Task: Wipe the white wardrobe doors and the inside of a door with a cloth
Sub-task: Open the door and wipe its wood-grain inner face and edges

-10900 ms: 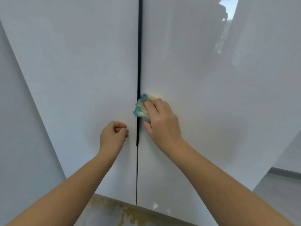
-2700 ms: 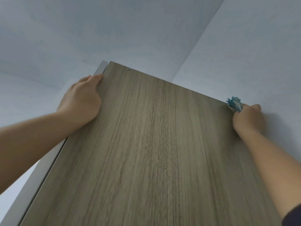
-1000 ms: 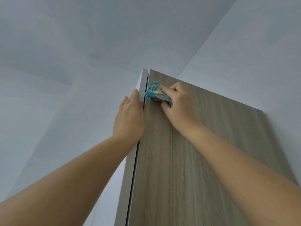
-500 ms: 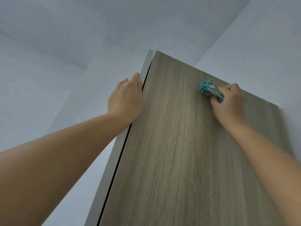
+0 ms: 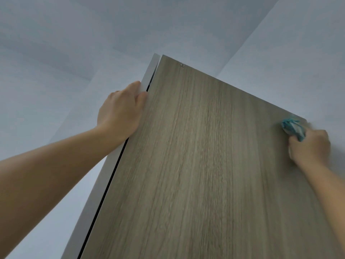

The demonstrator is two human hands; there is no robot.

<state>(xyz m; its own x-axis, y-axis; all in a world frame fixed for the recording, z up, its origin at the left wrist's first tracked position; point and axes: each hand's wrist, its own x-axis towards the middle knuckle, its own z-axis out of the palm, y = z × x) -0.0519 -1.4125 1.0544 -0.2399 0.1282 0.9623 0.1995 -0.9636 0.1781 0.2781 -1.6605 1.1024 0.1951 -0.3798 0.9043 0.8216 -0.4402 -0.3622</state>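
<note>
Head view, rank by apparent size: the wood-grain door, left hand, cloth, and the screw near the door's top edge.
1. wood-grain door
2. left hand
3. cloth, blurred and partly hidden in the other hand
4. screw

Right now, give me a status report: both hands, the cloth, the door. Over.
Left-hand grip holds the white door edge. Right-hand grip presses the blue cloth on the wood-grain inner face, top right corner. Nothing seen in the way.
</note>
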